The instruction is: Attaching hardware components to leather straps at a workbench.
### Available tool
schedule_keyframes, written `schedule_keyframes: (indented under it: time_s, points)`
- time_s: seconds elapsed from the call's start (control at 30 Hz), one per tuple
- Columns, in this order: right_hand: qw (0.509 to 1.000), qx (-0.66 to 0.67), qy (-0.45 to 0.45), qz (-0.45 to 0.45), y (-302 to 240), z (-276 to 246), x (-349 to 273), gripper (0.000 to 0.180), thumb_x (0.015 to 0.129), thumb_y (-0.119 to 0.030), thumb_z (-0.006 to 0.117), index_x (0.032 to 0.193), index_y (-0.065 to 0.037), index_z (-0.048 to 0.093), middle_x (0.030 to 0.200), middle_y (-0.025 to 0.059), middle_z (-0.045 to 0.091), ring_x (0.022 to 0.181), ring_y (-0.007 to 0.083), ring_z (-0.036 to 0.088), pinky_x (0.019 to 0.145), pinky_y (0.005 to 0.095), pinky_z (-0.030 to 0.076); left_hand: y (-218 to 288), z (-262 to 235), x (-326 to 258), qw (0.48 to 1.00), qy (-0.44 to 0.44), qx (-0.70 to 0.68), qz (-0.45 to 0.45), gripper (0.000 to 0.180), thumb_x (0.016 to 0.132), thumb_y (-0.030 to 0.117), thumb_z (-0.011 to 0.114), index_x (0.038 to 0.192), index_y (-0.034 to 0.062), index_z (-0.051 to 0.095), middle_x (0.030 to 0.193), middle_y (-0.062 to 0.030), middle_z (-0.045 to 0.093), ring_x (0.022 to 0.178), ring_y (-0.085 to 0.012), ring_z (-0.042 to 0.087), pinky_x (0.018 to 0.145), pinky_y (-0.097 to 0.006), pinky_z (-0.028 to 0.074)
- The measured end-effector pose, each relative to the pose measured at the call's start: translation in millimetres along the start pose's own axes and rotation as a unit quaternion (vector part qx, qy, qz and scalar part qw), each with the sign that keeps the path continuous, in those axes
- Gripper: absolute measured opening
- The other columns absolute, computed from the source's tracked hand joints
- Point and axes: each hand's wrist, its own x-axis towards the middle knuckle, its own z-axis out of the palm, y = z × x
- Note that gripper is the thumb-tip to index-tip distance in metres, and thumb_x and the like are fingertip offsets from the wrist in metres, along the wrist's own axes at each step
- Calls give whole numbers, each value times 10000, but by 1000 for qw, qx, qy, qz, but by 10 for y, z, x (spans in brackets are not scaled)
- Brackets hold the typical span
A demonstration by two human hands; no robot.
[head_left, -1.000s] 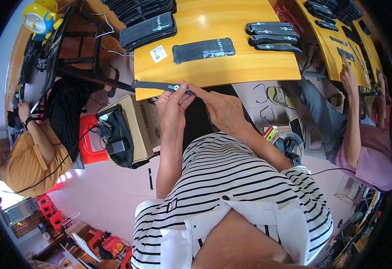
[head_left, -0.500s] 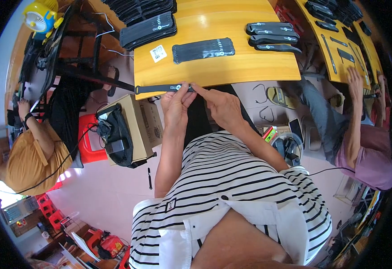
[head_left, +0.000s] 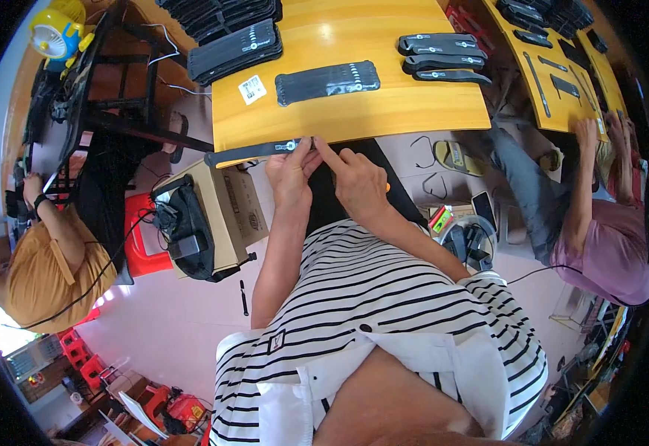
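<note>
A black strap (head_left: 246,153) with a small white print stretches leftward along the table's near edge. My left hand (head_left: 289,178) is closed on its right part, thumb on top. Against the strap's right end lies the index fingertip of my right hand (head_left: 359,183); its other fingers are curled and its thumb is mostly hidden. On the table beyond my hands, a row of black straps (head_left: 328,83) lies flat, partly shiny. Left of that row is a white printed label (head_left: 251,90).
Stacks of black straps stand on the yellow table (head_left: 354,123) at the back left (head_left: 235,52) and right (head_left: 443,56). A cardboard box (head_left: 228,215) with a black bag is at my left. A clear tub (head_left: 473,245) is at my right. Co-workers sit on both sides.
The view has shifted slightly, and the table sits a little farther left in it. The strap's left end now reaches beyond the table corner. Both hands stay at the strap's right part.
</note>
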Motion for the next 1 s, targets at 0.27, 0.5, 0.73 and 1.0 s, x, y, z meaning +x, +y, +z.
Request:
schedule_keyframes:
  time_s: [0.27, 0.5, 0.73, 1.0]
  points:
    - [989, 141, -29, 37, 161, 91, 14, 452, 793, -5, 523, 1222, -147, 527, 641, 69, 520, 538, 212, 517, 487, 316, 418, -102, 55, 14, 996, 19, 3, 84, 152, 806, 62, 632, 942, 17, 581, 867, -75, 624, 721, -157, 627, 646, -270, 540]
    - [857, 469, -105, 187, 177, 57, 55, 435, 810, 39, 474, 1209, -125, 533, 653, 111, 552, 540, 212, 528, 558, 274, 451, -68, 33, 4, 997, 34, 18, 69, 164, 797, 65, 643, 938, 9, 581, 837, -70, 621, 668, -147, 618, 604, -248, 532]
    - [985, 162, -58, 34, 184, 2, 22, 482, 764, 25, 498, 1223, -123, 518, 690, 110, 556, 609, 259, 573, 557, 337, 468, -59, 68, -41, 994, 26, 47, 100, 173, 796, 56, 636, 941, -22, 582, 835, -92, 630, 676, -163, 633, 605, -251, 543]
    - [986, 110, -40, -115, 296, -121, 159, 445, 752, 41, 509, 1173, -100, 541, 704, 105, 540, 635, 267, 566, 545, 357, 456, 153, -38, 36, 981, -86, 171, 13, 184, 795, 71, 631, 951, -15, 584, 859, -90, 638, 683, -164, 638, 603, -249, 542]
